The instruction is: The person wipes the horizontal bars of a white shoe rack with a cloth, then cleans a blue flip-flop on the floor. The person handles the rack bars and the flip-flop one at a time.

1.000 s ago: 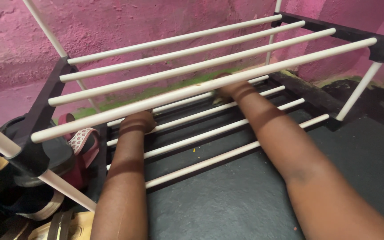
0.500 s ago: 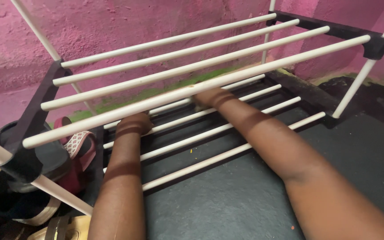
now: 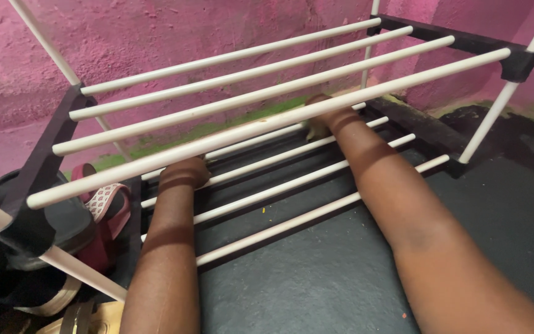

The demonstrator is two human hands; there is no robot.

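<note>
Both hands, left [image 3: 183,172] and right [image 3: 322,117], half-hidden behind rack bar [image 3: 267,127]; grip state of each unreadable.

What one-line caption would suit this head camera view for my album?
Both hands, left hand and right hand, reach under the upper rails of a white-railed rack beside sandals, against a pink wall.

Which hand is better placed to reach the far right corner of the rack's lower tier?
Probably the right hand: it reaches under the upper rods, deep over the lower rods, toward the far right. The left hand rests nearer the rack's left end.
</note>
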